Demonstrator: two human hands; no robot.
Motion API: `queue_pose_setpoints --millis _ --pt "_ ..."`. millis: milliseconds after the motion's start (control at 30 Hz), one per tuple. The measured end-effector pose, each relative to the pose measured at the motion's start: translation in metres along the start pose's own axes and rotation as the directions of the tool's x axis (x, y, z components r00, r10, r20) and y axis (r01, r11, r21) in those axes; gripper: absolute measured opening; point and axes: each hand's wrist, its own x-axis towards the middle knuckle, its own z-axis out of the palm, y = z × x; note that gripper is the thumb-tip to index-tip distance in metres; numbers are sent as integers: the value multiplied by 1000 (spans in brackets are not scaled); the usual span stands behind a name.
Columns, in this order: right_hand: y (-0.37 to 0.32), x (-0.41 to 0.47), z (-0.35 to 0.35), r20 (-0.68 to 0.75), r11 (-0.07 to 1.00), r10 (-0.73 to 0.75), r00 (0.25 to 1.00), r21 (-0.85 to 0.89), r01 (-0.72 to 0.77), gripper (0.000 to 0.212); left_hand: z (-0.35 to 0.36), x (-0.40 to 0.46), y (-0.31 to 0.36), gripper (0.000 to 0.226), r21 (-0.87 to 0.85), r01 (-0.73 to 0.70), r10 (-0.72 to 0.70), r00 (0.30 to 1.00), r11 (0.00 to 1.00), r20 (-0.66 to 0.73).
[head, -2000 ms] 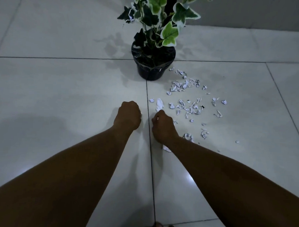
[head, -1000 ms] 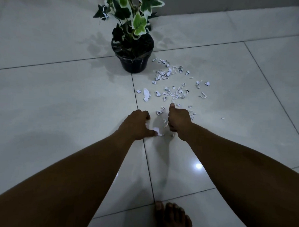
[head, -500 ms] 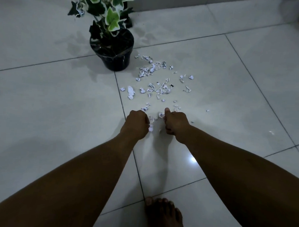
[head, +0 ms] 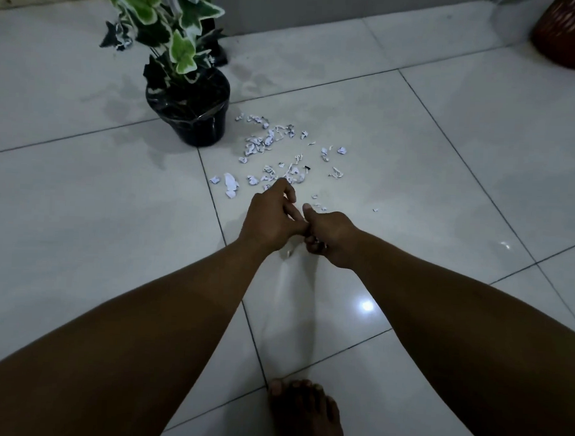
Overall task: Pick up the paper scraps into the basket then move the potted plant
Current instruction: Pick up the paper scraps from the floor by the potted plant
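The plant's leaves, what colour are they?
The leaves are green with creamy white edges, some darker green. The head view shows them best.

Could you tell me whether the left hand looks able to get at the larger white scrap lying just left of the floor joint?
Probably yes. The left hand hovers just short of the larger white scrap, with bare tile between them and the potted plant standing farther back, clear of the path.

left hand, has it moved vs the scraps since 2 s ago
Yes. The left hand was left of the grout line, short of the paper scraps; now it is across the line, fingertips at the pile's near edge, touching the right hand.
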Motion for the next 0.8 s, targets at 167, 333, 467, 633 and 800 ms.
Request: queue_pose_setpoints --millis 167,333,467,633,800 --pt "0 14 -25 -153 999 -42 987 27 46 33 -4 -1 -3 36 26 28 -30 994 999 106" --pt "-3 38 -36 -244 918 -207 947 -385 102 29 -9 -1 -24 28 389 61 -34 997 919 -76" --pt "-5 44 -33 -199 660 -544 815 -702 269 21 -9 6 -36 35 450 172 -136 984 876 -111" --pt "-6 54 -29 101 275 -549 830 -915 293 25 0 12 -39 42 428 141 -151 989 893 -10" --pt "2 51 -19 239 150 -501 832 -923 356 26 7 18 -34 34 345 136 -134 990 929 -30"
